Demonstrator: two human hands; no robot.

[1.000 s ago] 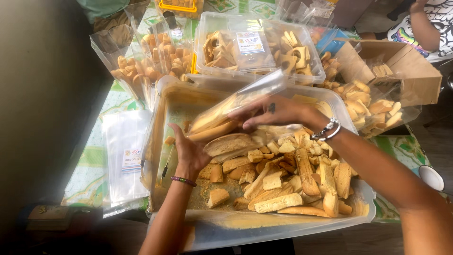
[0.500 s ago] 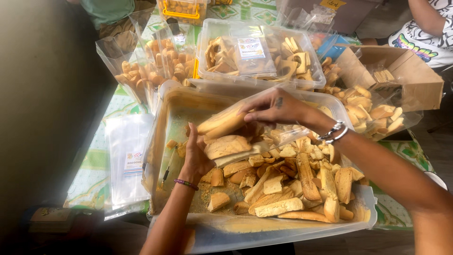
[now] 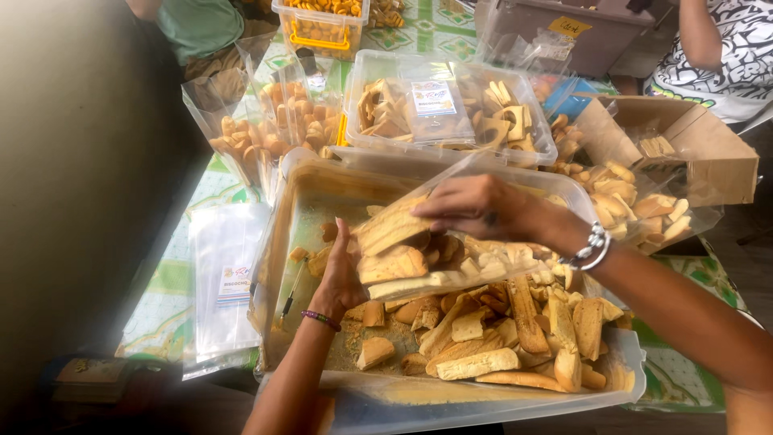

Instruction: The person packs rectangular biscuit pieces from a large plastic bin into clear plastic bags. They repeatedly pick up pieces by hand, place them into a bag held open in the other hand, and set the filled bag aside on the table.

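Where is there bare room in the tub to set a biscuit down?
Bare floor shows in the tub at its far left corner, between its left wall and the left hand. The right half is crowded with biscuits; the right hand covers the middle stack.

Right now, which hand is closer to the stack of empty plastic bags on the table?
The left hand. It sits in the big tray, toward the side where the empty bags lie. The right hand is farther away, over the biscuits in the middle.
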